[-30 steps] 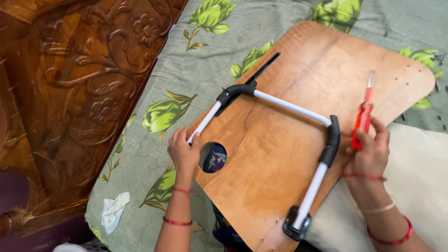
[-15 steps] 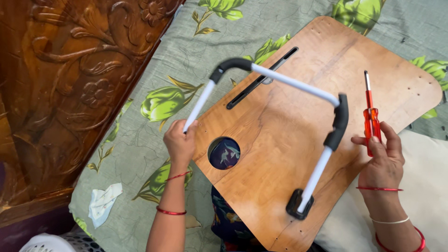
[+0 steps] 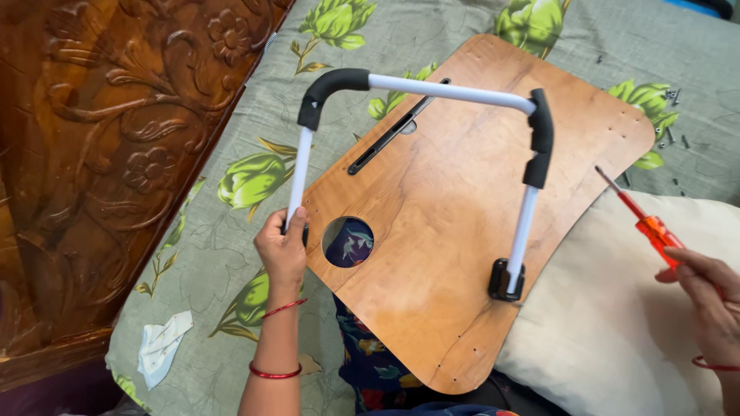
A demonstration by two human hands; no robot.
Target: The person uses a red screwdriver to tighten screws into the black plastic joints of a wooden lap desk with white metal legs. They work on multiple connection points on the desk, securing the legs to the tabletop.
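My left hand point(image 3: 283, 248) is gripping the white leg frame point(image 3: 455, 92) standing up from the wooden board point(image 3: 447, 231) on the bed point(image 3: 231, 131); my right hand point(image 3: 705, 296) is clasping an orange screwdriver point(image 3: 651, 229) beside it.

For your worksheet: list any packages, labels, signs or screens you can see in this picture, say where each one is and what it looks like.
None in view: no package, label, sign or screen.
What is there: a wooden board with a white U-shaped tube leg, held by the left hand; the right hand holds an orange-handled screwdriver.
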